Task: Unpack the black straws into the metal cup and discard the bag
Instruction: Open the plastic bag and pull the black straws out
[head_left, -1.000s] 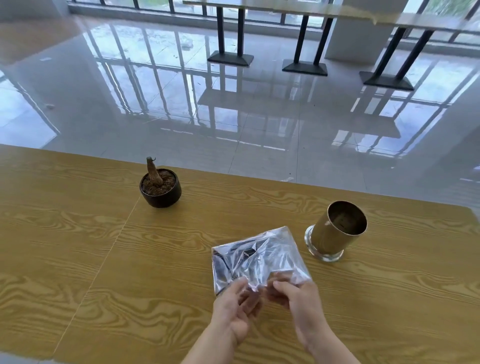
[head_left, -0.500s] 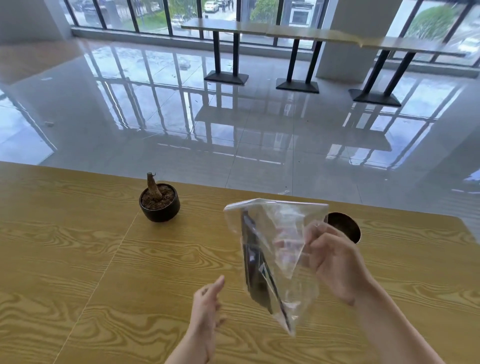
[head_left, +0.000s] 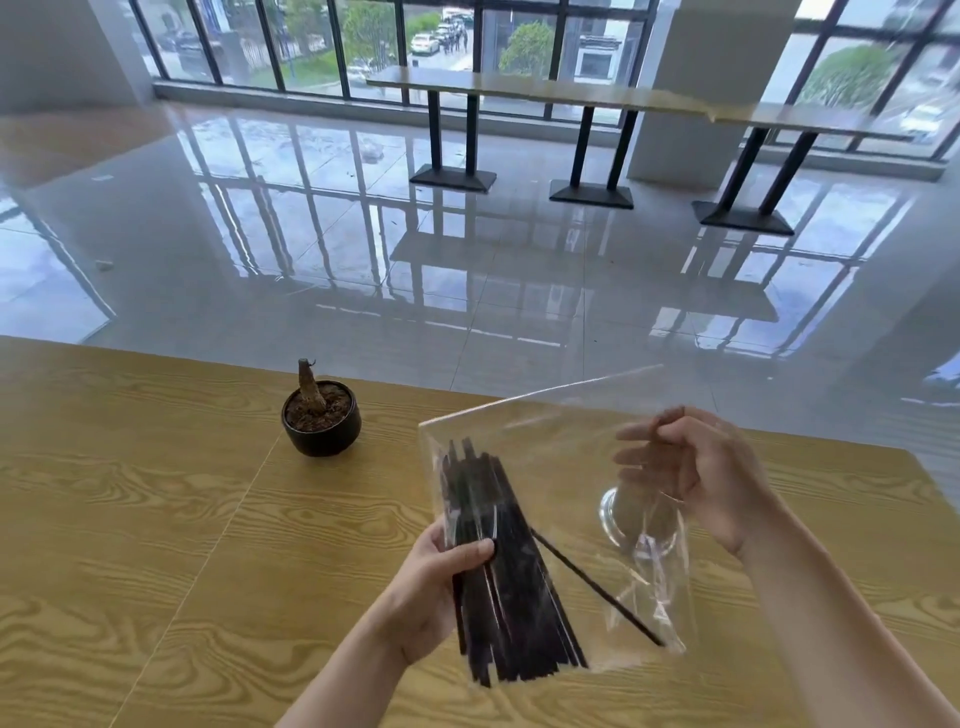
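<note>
A clear plastic bag (head_left: 561, 452) hangs upright above the wooden table (head_left: 156, 545), unfolded and wide. Inside it lies a bundle of black straws (head_left: 511, 582), with one straw (head_left: 597, 590) slanting off to the right. My left hand (head_left: 431, 587) grips the straw bundle through the bag's left side. My right hand (head_left: 701, 478) holds the bag's upper right part, fingers curled on the plastic. The metal cup (head_left: 636, 519) stands behind the bag; only its shiny base shows through the plastic, below my right hand.
A small black pot (head_left: 321, 421) with soil and a bare stump stands on the table to the left of the bag. The table's far edge runs just behind it. Beyond lie a glossy tiled floor and a long counter by the windows.
The crumpled bag was lifted off the table and unfolded. My right hand raised it first; my left hand, free half a second ago, now grips the straws through the plastic.
</note>
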